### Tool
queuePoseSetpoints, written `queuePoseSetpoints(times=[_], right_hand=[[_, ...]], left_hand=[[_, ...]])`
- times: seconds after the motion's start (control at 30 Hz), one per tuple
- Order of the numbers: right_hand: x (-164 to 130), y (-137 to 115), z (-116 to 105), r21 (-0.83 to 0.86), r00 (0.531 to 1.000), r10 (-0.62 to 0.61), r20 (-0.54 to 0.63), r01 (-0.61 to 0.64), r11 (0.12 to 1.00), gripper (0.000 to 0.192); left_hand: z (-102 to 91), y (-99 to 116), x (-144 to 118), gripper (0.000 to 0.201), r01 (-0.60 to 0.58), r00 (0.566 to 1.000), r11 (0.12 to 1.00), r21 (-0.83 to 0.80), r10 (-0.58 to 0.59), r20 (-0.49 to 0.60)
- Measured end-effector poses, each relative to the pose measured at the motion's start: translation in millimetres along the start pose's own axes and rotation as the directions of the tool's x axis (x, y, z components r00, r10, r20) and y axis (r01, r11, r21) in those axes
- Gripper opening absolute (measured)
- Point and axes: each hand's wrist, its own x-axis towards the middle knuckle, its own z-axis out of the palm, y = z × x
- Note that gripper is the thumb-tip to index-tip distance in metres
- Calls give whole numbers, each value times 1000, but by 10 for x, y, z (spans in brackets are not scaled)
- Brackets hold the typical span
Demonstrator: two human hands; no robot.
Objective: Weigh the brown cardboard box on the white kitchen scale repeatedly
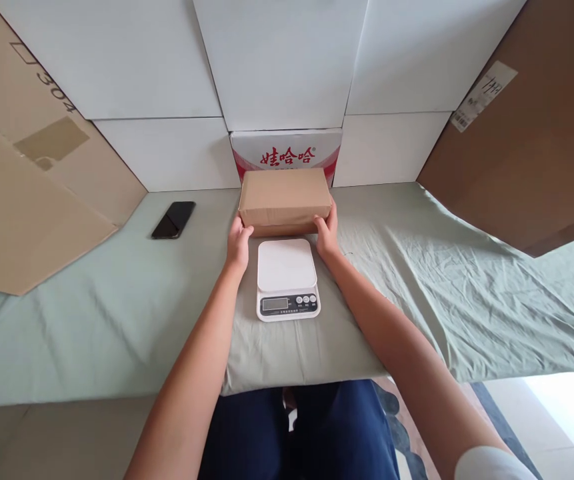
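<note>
A brown paper-wrapped parcel lies on the green cloth just behind a white digital kitchen scale. My left hand grips the parcel's left end and my right hand grips its right end. Both arms reach forward on either side of the scale, whose platform is bare. The parcel's underside is hidden, so I cannot tell whether it rests on the cloth or is raised off it.
A black phone lies on the cloth to the left. White boxes and a red-lettered carton stand behind the parcel. Cardboard sheets lean at the left and right. The table's front edge runs near my lap.
</note>
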Motion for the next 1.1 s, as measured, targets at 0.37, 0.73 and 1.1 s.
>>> queuePoseSetpoints(times=[0.37, 0.73, 1.1], right_hand=[[19, 30, -8, 18, 989, 150, 4, -150, 989, 65], [269, 288, -728, 105, 878, 299, -373, -280, 954, 81], [185, 255, -614, 96, 944, 286, -164, -274, 957, 78]], left_hand=[[-23, -172, -12, 60, 81, 996, 997, 3, -81, 26], [-352, 115, 49, 85, 15, 957, 999, -40, -26, -288], [-231, -149, 50, 85, 136, 977, 990, -43, -142, -161]])
